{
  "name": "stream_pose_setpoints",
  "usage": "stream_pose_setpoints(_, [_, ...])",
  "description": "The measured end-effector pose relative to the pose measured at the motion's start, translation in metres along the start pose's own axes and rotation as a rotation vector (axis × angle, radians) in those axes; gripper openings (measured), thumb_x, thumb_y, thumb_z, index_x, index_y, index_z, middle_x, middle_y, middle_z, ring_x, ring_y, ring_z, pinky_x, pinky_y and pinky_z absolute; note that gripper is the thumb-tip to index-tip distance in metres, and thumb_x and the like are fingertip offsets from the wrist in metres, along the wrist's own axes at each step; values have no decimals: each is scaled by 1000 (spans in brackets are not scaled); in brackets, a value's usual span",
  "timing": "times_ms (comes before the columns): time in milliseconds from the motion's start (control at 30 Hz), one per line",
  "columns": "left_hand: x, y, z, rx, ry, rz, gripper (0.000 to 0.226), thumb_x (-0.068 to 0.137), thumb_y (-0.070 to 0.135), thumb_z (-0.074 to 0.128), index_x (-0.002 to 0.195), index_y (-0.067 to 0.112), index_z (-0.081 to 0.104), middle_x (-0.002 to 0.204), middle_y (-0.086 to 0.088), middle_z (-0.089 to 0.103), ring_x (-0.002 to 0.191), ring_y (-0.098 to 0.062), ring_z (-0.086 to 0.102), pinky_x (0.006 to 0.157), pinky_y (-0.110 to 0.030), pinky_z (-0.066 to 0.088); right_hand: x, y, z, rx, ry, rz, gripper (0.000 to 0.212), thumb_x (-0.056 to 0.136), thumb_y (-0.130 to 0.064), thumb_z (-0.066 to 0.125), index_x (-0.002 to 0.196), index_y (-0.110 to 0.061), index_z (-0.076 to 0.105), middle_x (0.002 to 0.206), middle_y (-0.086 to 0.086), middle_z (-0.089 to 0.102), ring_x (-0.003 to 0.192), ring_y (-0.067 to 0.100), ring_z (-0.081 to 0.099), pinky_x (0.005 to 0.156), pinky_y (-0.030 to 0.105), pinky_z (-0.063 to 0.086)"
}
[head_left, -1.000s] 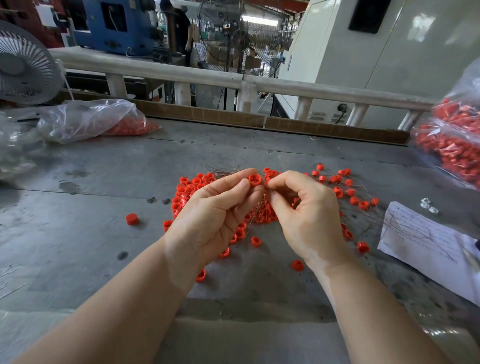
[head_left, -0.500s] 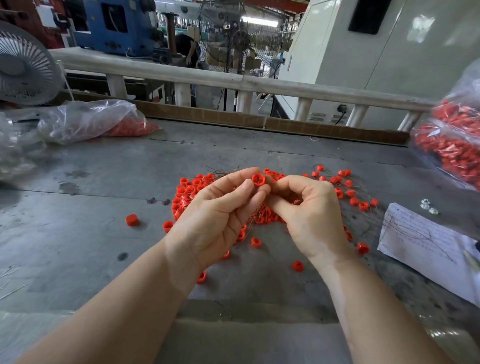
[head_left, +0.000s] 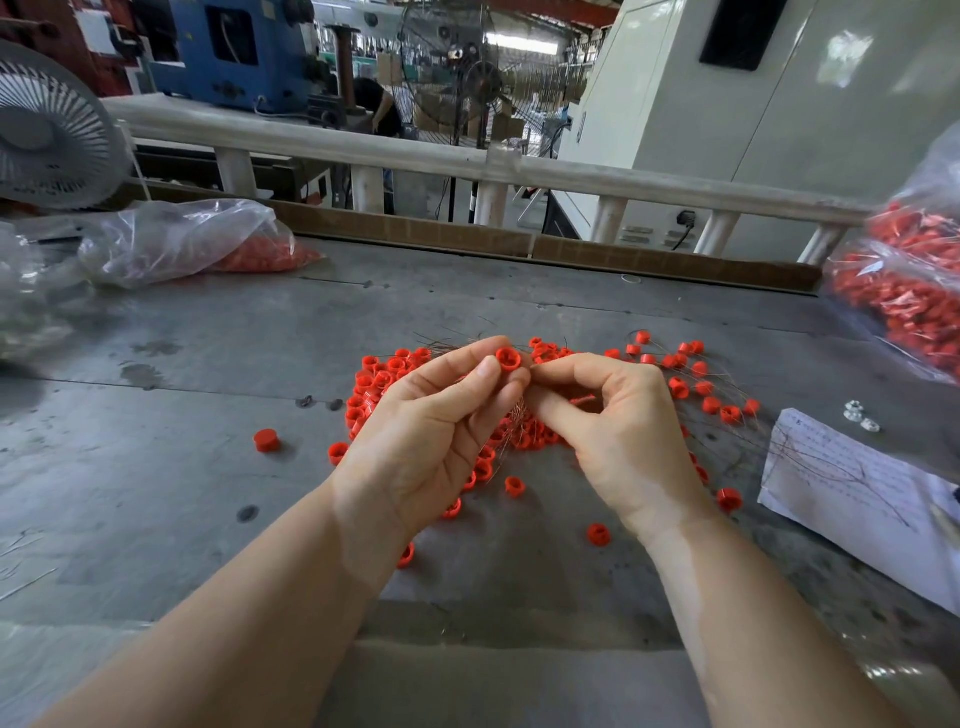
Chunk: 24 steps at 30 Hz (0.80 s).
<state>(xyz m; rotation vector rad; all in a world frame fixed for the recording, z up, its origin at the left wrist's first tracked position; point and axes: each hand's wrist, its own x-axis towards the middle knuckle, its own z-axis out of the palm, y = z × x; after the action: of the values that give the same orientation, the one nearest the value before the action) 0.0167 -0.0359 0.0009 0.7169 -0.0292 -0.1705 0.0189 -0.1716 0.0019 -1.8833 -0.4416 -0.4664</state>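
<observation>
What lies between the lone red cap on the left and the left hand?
In the head view, another red cap lies beside the left hand; the rest is bare table.

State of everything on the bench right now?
left hand, pinches red cap between thumb and forefinger
right hand, fingertips pinched beside that cap, contents unclear
loose caps, heaped and scattered on table
left bag, lying slumped, caps inside
paper, lying flat
</observation>
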Motion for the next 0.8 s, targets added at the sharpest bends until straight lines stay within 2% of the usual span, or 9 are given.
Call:
stream_pose_setpoints(167, [1, -1, -1, -1, 3, 8, 18, 67, 2, 59, 69, 7, 76, 76, -12, 72, 70, -14, 71, 58, -16, 55, -1, 0, 1, -26, 2, -32, 20, 80, -5, 71, 82, -25, 72, 71, -16, 69, 69, -7, 62, 66, 6, 42])
stream_pose_setpoints(333, [0, -1, -1, -5, -11, 3, 18, 66, 3, 59, 70, 8, 76, 77, -11, 72, 72, -15, 72, 59, -17, 55, -1, 1, 1, -55, 101, -87, 23, 79, 3, 70, 81, -19, 66, 70, -17, 64, 68, -8, 60, 65, 4, 42])
stream_pose_setpoints(533, [1, 0, -2, -15, -1, -3, 18, 67, 3, 60, 71, 7, 77, 77, -11, 72, 72, -15, 72, 59, -17, 55, -3, 4, 4, -162, 114, -138, 15, 82, -5, 68, 92, -16, 69, 76, -10, 64, 67, 2, 58, 66, 15, 47])
stream_pose_setpoints(633, [2, 0, -3, -11, 12, -4, 18, 67, 3, 60, 72, 7, 76, 76, -11, 72, 72, -14, 71, 60, -17, 56, -3, 2, 3, -149, 144, -170, 13, 84, -14, 63, 95, -16, 69, 77, -12, 64, 72, 0, 59, 67, 10, 43])
stream_pose_setpoints(800, [1, -1, -1, 8, 7, -9, 18, 65, 3, 60, 70, 7, 76, 74, -10, 72, 71, -14, 71, 60, -16, 56, -1, 4, 2, -148, 154, -206, 10, 84, -2, 63, 85, -11, 68, 75, -18, 63, 73, -7, 60, 67, 6, 41])
